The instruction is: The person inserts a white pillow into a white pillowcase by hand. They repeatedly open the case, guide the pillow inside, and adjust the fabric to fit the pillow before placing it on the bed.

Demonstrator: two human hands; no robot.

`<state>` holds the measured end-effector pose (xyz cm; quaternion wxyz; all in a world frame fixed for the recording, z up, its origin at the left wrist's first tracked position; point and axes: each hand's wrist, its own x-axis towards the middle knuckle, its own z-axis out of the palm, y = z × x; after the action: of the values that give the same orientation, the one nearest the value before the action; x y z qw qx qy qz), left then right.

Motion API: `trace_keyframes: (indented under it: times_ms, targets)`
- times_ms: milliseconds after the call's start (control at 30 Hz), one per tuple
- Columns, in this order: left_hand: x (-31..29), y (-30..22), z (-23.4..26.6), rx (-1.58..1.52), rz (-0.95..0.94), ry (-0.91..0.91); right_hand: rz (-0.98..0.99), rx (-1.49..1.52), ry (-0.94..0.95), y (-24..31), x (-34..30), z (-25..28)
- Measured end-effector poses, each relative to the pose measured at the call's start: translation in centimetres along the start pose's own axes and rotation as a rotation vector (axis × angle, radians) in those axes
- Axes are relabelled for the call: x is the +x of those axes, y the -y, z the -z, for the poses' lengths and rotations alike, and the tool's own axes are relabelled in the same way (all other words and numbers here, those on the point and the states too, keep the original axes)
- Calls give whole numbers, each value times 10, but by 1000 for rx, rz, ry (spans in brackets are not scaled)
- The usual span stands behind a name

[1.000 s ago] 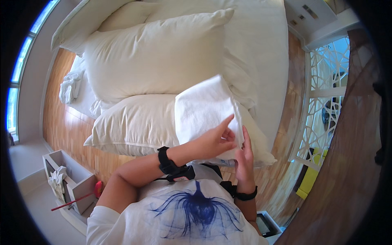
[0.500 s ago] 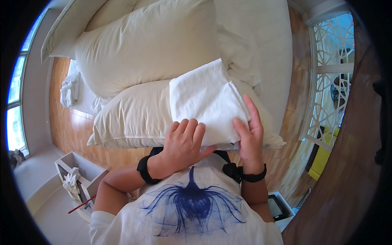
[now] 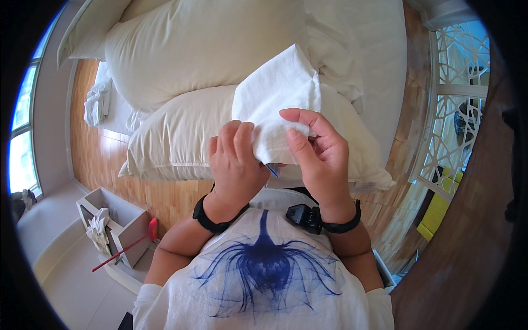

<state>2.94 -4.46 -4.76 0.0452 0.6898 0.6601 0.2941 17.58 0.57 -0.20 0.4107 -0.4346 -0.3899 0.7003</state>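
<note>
A folded white cloth [image 3: 275, 88] is held up in front of a cream pillow [image 3: 181, 137]. My left hand [image 3: 236, 157] grips the cloth's near left edge, fingers curled over it. With thumb and bent fingers, my right hand [image 3: 324, 154] pinches the near right edge, which is rolled and bunched between the hands. Below the cloth, beside my left fingers, shows a small dark-blue edge [image 3: 273, 170]; most of that item is hidden, so I cannot tell what it is.
A larger cream pillow [image 3: 203, 49] lies behind on the white-sheeted bed [image 3: 379, 60]. At lower left is an open box [image 3: 129, 220] with a crumpled white cloth [image 3: 98, 230] and a thin red stick [image 3: 118, 256]. A white lattice screen [image 3: 462, 110] stands right.
My hands have come closer together and moved up. The cloth's near edge, flat before, is now folded and bunched between them. My left fingers have gone from lying on it to gripping it.
</note>
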Motion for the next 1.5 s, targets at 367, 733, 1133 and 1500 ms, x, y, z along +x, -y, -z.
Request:
trace_keyframes:
  times_ms: [367, 733, 1133, 1500]
  targets:
    - [-38, -1, 30, 29, 120, 164, 1, -206, -66, -3, -22, 27]
    - [-34, 0, 21, 59, 11, 99, 215, -347, -80, 5, -51, 25]
    - [-53, 22, 39, 27, -143, 802, -20, -1073, -45, -57, -98, 87]
    - [-28, 103, -19, -793, 968, 451, 46, -1141, -257, -64, -40, 82]
